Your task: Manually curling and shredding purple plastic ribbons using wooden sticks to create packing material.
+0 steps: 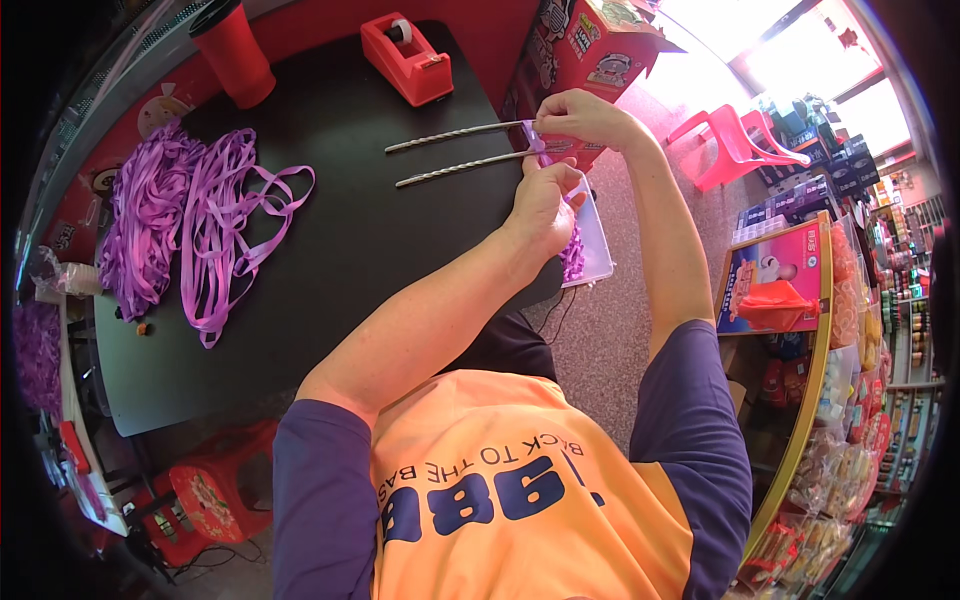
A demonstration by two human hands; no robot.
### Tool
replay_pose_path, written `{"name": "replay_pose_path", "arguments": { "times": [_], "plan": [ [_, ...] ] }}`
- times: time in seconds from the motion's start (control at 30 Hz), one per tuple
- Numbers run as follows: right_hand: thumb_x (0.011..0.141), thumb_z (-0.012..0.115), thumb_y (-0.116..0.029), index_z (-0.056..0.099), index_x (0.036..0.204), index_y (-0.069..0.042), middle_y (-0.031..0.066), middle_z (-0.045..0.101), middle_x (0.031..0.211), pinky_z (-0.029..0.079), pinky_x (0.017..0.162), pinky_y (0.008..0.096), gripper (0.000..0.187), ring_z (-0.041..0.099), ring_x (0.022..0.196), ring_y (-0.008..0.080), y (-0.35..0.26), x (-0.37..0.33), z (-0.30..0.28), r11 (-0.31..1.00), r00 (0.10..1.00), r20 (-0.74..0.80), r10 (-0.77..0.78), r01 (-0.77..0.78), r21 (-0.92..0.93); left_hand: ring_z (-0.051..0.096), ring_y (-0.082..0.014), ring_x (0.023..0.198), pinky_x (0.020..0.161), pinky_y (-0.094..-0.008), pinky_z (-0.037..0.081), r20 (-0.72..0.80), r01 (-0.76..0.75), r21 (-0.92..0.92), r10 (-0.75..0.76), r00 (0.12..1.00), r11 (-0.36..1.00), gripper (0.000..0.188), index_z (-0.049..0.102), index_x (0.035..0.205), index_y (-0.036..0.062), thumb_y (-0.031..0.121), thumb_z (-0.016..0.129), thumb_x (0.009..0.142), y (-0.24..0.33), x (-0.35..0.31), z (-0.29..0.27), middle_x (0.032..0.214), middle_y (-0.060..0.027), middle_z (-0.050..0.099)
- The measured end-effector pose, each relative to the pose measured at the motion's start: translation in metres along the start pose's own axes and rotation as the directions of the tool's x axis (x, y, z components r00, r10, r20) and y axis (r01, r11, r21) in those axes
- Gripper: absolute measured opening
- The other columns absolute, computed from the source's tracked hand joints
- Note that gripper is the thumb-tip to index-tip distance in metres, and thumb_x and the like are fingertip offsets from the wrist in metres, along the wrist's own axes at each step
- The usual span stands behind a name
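Two twisted metal rods (pixel 455 137) stick out side by side over the black table's right end, their left ends free. A purple ribbon (pixel 532 140) runs across their right ends, between my hands. My left hand (pixel 545 208) is closed, thumb and fingers pinching the ribbon beside the nearer rod. Just beyond it, my right hand (pixel 588 118) pinches the ribbon at the end of the farther rod. Exactly how the ribbon wraps the rods is hidden by my fingers. Below my hands, a white tray (pixel 597 262) holds small purple ribbon pieces, partly covered by my left hand.
Long purple ribbons (pixel 225 235) lie heaped on the left of the black table (pixel 350 250). A red tape dispenser (pixel 408 62) and a red tumbler (pixel 235 55) stand at its far side. Pink plastic chair (pixel 725 145), red stool (pixel 225 490) and stocked shelves (pixel 905 330) surround me.
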State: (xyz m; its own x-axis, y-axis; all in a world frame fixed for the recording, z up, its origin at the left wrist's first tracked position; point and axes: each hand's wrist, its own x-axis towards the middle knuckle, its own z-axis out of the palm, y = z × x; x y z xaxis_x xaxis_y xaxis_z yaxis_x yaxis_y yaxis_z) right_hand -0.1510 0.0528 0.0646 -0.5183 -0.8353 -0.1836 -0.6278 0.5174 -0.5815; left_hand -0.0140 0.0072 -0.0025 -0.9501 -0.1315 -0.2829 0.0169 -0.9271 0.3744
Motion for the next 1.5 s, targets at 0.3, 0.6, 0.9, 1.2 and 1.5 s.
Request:
{"name": "replay_pose_path", "arguments": {
  "times": [0.3,0.6,0.9,1.2,1.5],
  "plan": [
    [0.078,0.06,-0.031,0.067,0.088,0.001,0.0063,0.062,0.073,0.045,0.066,0.0279,0.034,0.056,0.071,0.0127,-0.002,-0.001,0.005,0.999,1.0,0.003,0.025,-0.024,-0.048,0.044,-0.0184,0.095,0.086,-0.0394,0.033,0.0,-0.006,0.001,0.006,1.0,1.0,0.055,0.04,0.116,0.0188,-0.005,0.056,0.069,0.0,-0.001,0.001,0.109,-0.0046,0.043],
    [0.079,0.062,-0.03,0.067,0.086,0.001,0.0044,0.061,0.072,0.044,0.064,0.0262,0.032,0.054,0.07,0.0105,-0.011,-0.005,0.002,0.991,0.998,0.033,-0.059,0.055,0.124,0.044,-0.0184,0.095,0.086,-0.0393,0.033,-0.011,-0.003,0.004,0.003,1.0,1.0,0.054,0.04,0.114,0.018,-0.005,0.055,0.068,0.001,-0.001,0.002,0.11,-0.0048,0.043],
    [0.074,0.063,-0.031,0.067,0.084,0.001,0.011,0.064,0.071,0.047,0.064,0.0307,0.034,0.059,0.067,0.0175,-0.004,-0.004,0.01,0.996,0.999,-0.045,0.008,-0.012,-0.088,0.044,-0.0178,0.094,0.085,-0.0396,0.033,-0.01,-0.012,0.007,0.012,1.0,1.0,0.053,0.041,0.114,0.0181,-0.005,0.055,0.068,0.001,-0.003,0.002,0.109,-0.0043,0.044],
    [0.074,0.065,-0.032,0.066,0.085,0.001,0.0112,0.064,0.073,0.048,0.065,0.0304,0.034,0.061,0.069,0.0188,-0.006,-0.011,0.015,0.988,0.99,-0.142,0.023,-0.045,-0.149,0.044,-0.0176,0.094,0.086,-0.0394,0.033,0.002,-0.011,0.001,0.011,1.0,1.0,0.052,0.042,0.113,0.0183,-0.005,0.055,0.068,0.0,-0.002,0.002,0.109,-0.004,0.044],
    [0.085,0.057,-0.039,0.065,0.1,0.0,0.0104,0.067,0.085,0.05,0.07,0.0323,0.042,0.063,0.074,0.0175,-0.003,-0.024,0.02,0.975,0.973,-0.124,0.194,-0.177,0.136,0.045,-0.0175,0.095,0.089,-0.0397,0.032,0.04,0.003,-0.027,-0.002,0.999,1.0,0.05,0.043,0.113,0.0176,-0.005,0.053,0.07,0.002,0.001,-0.003,0.109,-0.003,0.046]
  ]
}}
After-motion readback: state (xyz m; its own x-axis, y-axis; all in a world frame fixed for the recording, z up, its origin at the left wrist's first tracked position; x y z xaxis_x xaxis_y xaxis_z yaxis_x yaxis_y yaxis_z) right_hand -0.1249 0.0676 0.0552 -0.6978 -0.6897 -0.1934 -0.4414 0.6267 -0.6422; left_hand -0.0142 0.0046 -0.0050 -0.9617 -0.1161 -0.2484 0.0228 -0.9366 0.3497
